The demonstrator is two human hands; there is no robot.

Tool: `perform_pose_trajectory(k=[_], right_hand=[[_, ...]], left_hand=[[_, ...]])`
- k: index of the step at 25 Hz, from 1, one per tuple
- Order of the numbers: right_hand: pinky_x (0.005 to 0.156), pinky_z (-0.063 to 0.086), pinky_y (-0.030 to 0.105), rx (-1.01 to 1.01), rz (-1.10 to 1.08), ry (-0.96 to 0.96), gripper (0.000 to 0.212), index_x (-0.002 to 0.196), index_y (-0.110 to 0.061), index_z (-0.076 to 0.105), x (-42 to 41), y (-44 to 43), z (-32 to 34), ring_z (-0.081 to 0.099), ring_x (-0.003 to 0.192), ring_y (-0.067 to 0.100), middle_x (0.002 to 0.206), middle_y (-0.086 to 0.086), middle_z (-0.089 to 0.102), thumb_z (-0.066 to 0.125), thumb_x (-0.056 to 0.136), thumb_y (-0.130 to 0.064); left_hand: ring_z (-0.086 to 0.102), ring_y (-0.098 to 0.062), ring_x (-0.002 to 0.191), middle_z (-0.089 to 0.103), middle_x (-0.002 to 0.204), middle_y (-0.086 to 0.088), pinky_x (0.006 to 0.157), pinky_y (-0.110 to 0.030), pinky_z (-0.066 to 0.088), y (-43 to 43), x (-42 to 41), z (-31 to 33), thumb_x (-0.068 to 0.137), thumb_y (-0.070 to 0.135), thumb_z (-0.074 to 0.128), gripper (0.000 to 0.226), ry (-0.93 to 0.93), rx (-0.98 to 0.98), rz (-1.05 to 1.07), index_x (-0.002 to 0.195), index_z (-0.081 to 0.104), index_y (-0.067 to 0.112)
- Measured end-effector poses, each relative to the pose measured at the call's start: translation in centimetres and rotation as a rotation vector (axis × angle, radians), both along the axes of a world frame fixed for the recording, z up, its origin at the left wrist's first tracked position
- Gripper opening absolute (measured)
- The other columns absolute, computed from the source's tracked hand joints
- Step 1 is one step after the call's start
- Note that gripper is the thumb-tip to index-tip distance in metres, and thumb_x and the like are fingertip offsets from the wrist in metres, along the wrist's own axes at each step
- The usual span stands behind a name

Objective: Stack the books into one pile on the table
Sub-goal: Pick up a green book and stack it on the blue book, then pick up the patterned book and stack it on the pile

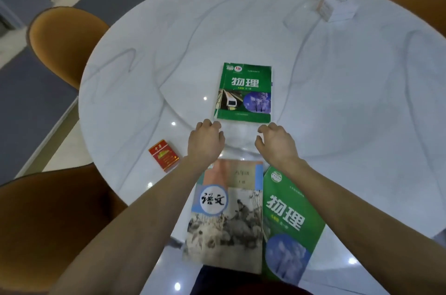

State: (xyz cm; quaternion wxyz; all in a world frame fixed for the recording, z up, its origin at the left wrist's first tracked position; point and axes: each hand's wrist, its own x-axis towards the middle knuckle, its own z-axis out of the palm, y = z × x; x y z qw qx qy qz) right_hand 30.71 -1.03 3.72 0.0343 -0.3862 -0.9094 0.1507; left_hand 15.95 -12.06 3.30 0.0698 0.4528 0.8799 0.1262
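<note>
Books lie in three spots on the round white surface [337, 92], seen from your head camera. None is stacked yet, so I think you are at the start, reaching for the first one.

Your left hand [205, 142] and your right hand [277, 142] hang side by side, a little apart, just short of the far green book [245, 93]. Both hands are empty, with the fingers bent and loose. They are not pinching anything.

The far green book lies flat near the middle of the surface, with white letters, a train and a blue circle on its cover. Its edges look a bit worn.

Two more books lie flat close to you, touching side by side. The grey picture book [226, 220] is on the left, under your left arm. The near green book [287, 227] is on the right, turned a little.

Next, I think you should slide your fingers under the far green book and bring it onto a near book, edges lined up.

A red box [164, 155] sits to the left.
</note>
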Motion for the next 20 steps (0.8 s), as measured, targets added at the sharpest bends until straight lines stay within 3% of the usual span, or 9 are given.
perform_pose_trajectory(k=[9,15,18,20], right_hand=[[0.082,0.05,0.038,-0.328,-0.016,0.009,0.036,0.122,-0.002,0.055,7.3,-6.7,-4.6,0.06,0.099,0.034,0.113,0.02,0.061,0.051,0.092,-0.023],[0.071,0.052,0.034,-0.595,-0.218,0.029,0.032,0.108,0.003,0.06,9.4,-10.5,-6.7,0.063,0.075,0.029,0.086,0.018,0.068,0.059,0.09,-0.024],[0.077,0.055,0.046,-0.776,-0.382,0.138,0.031,0.11,0.002,0.059,9.6,-11.6,-7.2,0.064,0.078,0.034,0.093,0.022,0.069,0.063,0.088,-0.02],[0.075,0.055,0.043,-0.878,-0.535,0.213,0.033,0.113,0.001,0.057,9.3,-11.8,-7.5,0.062,0.079,0.031,0.097,0.021,0.068,0.066,0.086,-0.016]], left_hand=[[0.054,-0.035,0.104,0.056,0.113,-0.02,0.081,-0.044,0.048,-9.4,5.2,-4.3,0.094,0.019,0.044,0.034,-0.213,-0.085,0.21,0.123,0.052,0.004],[0.056,-0.037,0.102,0.053,0.119,-0.022,0.086,-0.045,0.052,-13.0,7.0,-7.3,0.093,0.021,0.049,0.037,-0.451,-0.128,0.442,0.126,0.047,0.004],[0.058,-0.036,0.105,0.056,0.123,-0.023,0.086,-0.04,0.051,-13.2,6.8,-7.6,0.093,0.019,0.05,0.04,-0.533,-0.06,0.536,0.129,0.047,0.002],[0.06,-0.034,0.104,0.062,0.12,-0.021,0.083,-0.035,0.049,-13.5,6.3,-7.5,0.093,0.019,0.051,0.037,-0.58,-0.057,0.554,0.126,0.052,0.002]])
